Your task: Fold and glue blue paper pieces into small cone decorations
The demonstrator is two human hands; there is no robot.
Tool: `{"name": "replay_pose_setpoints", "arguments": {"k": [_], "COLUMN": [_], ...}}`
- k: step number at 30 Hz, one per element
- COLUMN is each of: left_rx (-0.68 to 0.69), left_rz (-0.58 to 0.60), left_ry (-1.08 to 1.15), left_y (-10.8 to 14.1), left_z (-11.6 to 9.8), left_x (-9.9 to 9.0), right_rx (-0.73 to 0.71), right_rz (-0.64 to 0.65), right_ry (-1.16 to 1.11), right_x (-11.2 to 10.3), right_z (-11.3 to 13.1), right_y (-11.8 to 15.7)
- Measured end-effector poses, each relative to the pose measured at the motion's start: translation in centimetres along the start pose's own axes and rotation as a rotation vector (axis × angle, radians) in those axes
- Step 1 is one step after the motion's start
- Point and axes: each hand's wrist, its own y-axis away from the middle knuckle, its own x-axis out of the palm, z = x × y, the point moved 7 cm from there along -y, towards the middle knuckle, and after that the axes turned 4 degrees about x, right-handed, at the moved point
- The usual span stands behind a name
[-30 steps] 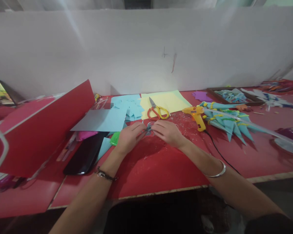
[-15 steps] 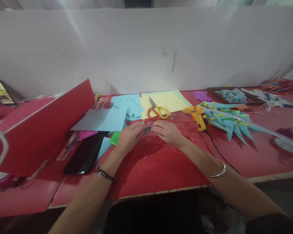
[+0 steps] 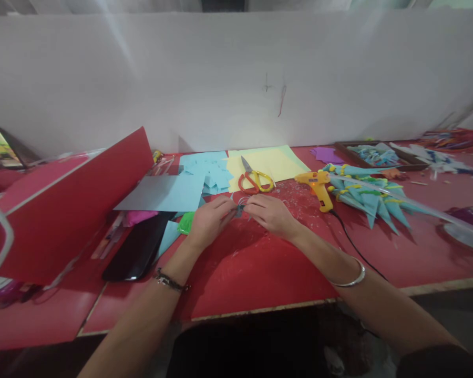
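Note:
My left hand (image 3: 213, 218) and my right hand (image 3: 271, 214) meet over the red tabletop, fingers pinched close together. Between their fingertips is a small blue-grey piece (image 3: 240, 208) with thin pale strands looping above it; its kind is too small to make out. Both hands are closed on it. Just beyond them lie scissors (image 3: 256, 180) with one red and one yellow handle, blades pointing away. To the right of my right hand rests a yellow glue gun (image 3: 318, 190), its small orange light lit. A bright green packet (image 3: 186, 223) touches the area beside my left wrist.
Cut blue paper pieces (image 3: 213, 176) and pale yellow sheets (image 3: 278, 164) lie at the back. A black phone (image 3: 136, 257) and a leaning red board (image 3: 82, 210) are on the left. Blue paper cones (image 3: 372, 202) and a brown tray (image 3: 412, 165) sit right.

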Motion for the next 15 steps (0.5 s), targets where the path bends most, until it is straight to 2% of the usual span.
{"name": "replay_pose_setpoints", "arguments": {"k": [15], "left_rx": [-0.011], "left_rz": [-0.002], "left_ry": [0.015], "left_y": [-0.01], "left_z": [-0.05], "left_x": [0.02], "right_rx": [0.029], "right_rz": [-0.015], "right_ry": [-0.081], "right_x": [0.03], "right_z": [-0.26], "right_y": [0.17]}}
